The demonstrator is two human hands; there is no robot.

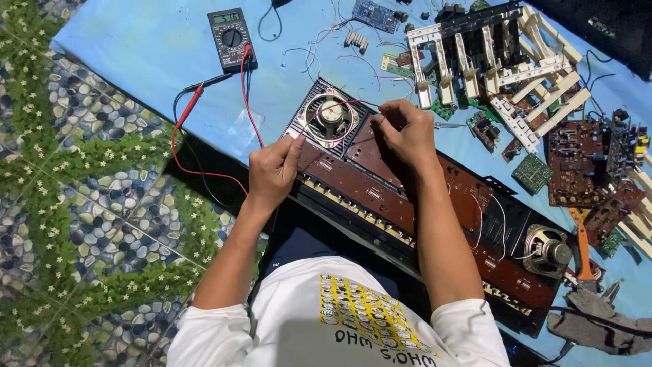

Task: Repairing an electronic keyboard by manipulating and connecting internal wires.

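We see left hand closed, fingers pinching near-left corner of opened keyboard case, by square speaker. Right hand curled, fingertips pinched on thin wire just right of speaker. Case lies across our lap and blue sheet on floor (brown circuit boards exposed inside). Second speaker at case's far right end. Multimeter with red lead beyond left hand. White keys and loose boards heaped beyond right hand.

Left hand and right hand reach forward, fingers curled (pinching grip).
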